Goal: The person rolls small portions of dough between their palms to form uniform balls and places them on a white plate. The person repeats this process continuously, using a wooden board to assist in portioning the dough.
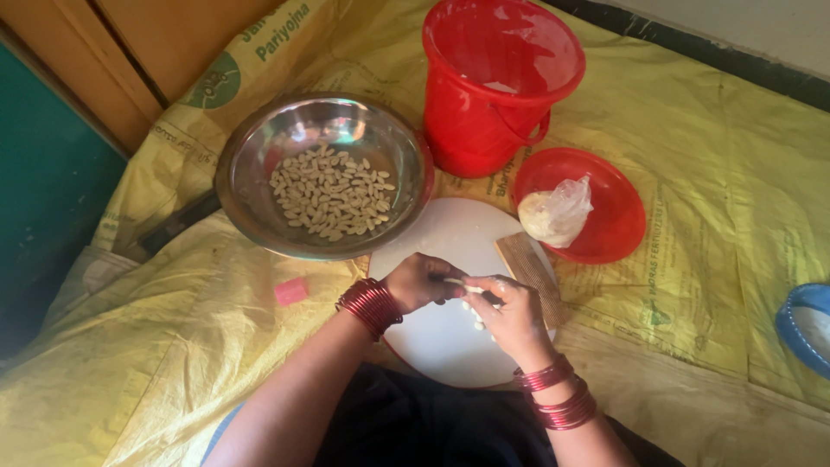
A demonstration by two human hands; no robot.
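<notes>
Here both the left hand (421, 281) and right hand (510, 311) pinch a thin strip of dough (462, 283), fingers nearly closed, above a white board (437, 333).

A red bucket (497, 82) and red plate (616, 216) sit beside a shiny silver bowl (251, 186) of pale cream pieces (331, 192), a white round board (441, 324), a small pink block (291, 291), yellow sacking (709, 173) with green print, and dark red bangles (370, 305).

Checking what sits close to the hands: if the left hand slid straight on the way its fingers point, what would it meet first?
The left hand points right, so it would meet the right hand almost immediately; their fingertips already seem to share a small pale strip.
</notes>
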